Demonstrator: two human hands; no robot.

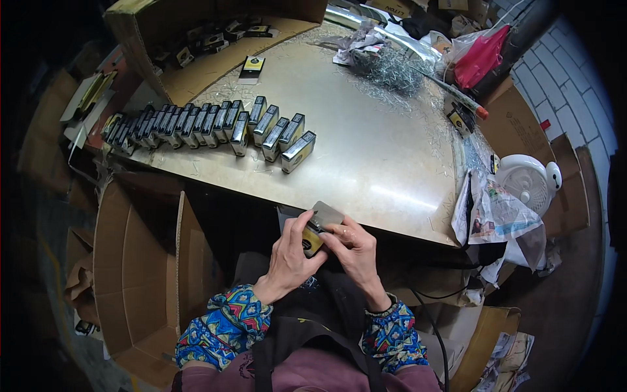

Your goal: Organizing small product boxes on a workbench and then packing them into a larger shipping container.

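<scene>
Between my two hands, at the near edge of the table, is a small yellow and black carton. A grey flap stands up at its far end. My left hand is closed around the carton's left side, its fingertips near the top opening. My right hand grips the right side, thumb and fingers bent at the flap. Whatever is inside the carton is hidden by my fingers. Beyond my left hand, a row of similar small cartons stands on edge on the table. The nearest of them is a silver-edged carton.
A large cardboard box at the far left has small cartons inside. One flat carton lies beside it. A heap of thin metal pieces sits at the back. A white fan stands right. An open cardboard box is below left.
</scene>
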